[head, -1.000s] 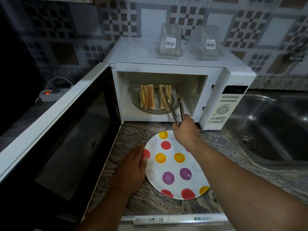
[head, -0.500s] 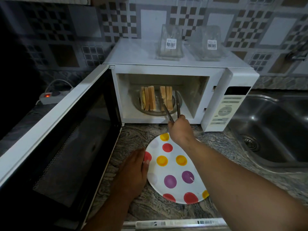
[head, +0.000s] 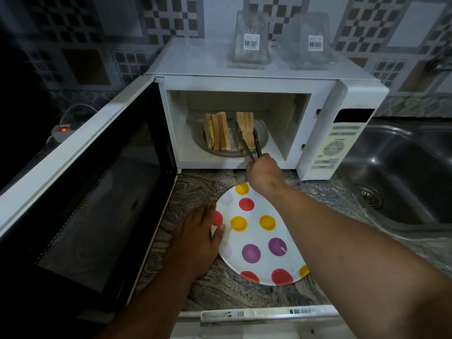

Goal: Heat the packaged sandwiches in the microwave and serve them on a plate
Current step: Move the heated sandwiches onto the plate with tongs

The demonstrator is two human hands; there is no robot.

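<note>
The step in hand is judged to be the taking out of the heated sandwiches. A pair of dark metal tongs (head: 248, 143) is gripped by the right hand (head: 263, 171), whose fingers are curled round the handles, and the two arms of the tongs are placed on both sides of the right stack of toasted sandwich halves (head: 245, 129). Whether the bread is already squeezed cannot be told. The left stack of sandwich halves (head: 217, 134) stands apart on the same round glass turntable (head: 261, 135) inside the open white microwave (head: 244, 84).

The white round plate with coloured dots (head: 259, 236) lies on the granite counter, just before the oven mouth. Its left rim is touched by the left hand (head: 198, 238), with fingers straight and flat.

Next, a firm but soft squeeze is probably needed, then a lift over the low sill of the cavity. The wide open door (head: 80, 192) closes the left side, so free room remains straight back toward the plate.
</note>
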